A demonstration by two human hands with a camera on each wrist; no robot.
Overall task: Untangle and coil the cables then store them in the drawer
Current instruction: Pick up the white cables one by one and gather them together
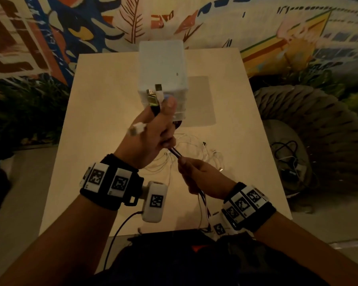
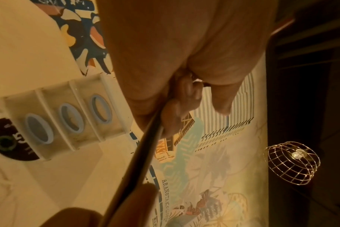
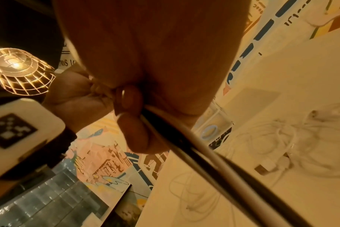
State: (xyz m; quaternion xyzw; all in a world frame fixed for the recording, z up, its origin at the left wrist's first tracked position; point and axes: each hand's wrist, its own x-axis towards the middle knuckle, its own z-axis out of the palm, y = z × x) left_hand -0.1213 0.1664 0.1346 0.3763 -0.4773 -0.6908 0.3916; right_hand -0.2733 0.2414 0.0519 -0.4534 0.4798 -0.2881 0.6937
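Observation:
My left hand (image 1: 163, 124) is raised above the table and grips a bundle of black and white cables (image 1: 175, 151). Their USB plugs (image 1: 155, 92) stick up past my thumb. My right hand (image 1: 186, 168) grips the same bundle just below, and the strands trail down toward my lap. In the left wrist view my fingers (image 2: 177, 107) curl round the dark cable (image 2: 145, 153). Black and white strands (image 3: 184, 141) run out of my fist in the right wrist view. A loose tangle of white cables (image 1: 194, 149) lies on the table (image 1: 103, 100). The white drawer unit (image 1: 161, 69) stands behind, its drawers (image 2: 68, 119) closed.
A dark disc (image 1: 179, 123) lies at the foot of the drawer unit, and a pale grey rectangle (image 1: 201, 100) lies to its right. A grey ribbed pouf (image 1: 308, 124) and black cables (image 1: 287, 153) sit on the floor to the right. A wire lamp (image 2: 291, 162) hangs nearby.

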